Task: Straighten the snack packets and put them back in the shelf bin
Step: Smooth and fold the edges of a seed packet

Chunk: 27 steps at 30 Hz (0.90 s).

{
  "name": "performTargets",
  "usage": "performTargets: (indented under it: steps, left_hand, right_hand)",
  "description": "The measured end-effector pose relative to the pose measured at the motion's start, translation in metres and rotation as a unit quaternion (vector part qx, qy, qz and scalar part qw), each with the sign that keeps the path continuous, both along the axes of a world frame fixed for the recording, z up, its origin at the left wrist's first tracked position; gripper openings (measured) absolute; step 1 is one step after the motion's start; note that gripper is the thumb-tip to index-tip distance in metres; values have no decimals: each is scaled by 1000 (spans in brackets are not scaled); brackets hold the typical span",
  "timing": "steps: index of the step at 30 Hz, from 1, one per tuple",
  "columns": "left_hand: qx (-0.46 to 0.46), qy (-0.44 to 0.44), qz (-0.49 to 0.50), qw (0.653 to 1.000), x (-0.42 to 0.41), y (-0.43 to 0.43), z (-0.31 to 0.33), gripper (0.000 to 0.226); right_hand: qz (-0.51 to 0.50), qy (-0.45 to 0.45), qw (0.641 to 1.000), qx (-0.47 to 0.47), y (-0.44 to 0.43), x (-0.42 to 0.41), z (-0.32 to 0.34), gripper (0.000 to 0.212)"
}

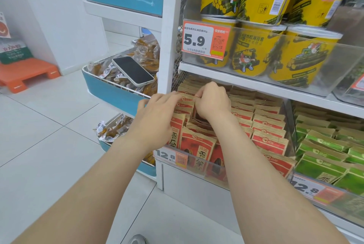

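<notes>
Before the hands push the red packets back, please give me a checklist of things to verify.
1. Both hands on the red packets: left hand and right hand at the left row. Ok.
2. Left row straight: front packets lean unevenly. Not ok.
3. Right rows tidy: ok.
4. Bin front wall in place: ok.
5. Grip firm: fingertips hidden. Cannot tell.
6. Phone lies loose on the next bin's snacks. Not ok.

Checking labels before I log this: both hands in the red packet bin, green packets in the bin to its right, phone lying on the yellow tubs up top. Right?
Not quite. The phone lies on the snack packs in the blue basket left of the shelf post, not on the yellow tubs. The head view shows it. Left hand and right hand are in the red packets; green packets to the right.
</notes>
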<state>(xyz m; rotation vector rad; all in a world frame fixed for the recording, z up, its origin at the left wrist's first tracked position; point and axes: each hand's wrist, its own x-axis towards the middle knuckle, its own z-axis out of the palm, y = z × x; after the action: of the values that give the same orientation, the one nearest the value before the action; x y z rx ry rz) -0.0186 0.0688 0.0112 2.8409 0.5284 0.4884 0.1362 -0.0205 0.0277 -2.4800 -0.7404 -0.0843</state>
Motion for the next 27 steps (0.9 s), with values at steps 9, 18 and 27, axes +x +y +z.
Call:
performTargets:
  steps: [9, 18, 27]
  left_hand:
    - [69, 76, 25, 994, 10, -9, 0, 74]
    - [32, 116, 24, 992, -1, -15, 7, 51]
    - [-31, 92, 27, 995, -7, -30, 20, 62]
  right_hand:
    - [31, -49, 997, 43, -12, -11, 3, 16]
    - [90, -266, 936, 212, -41, -27, 14, 14]
    - [74, -307, 885, 342, -93, -43, 37, 9]
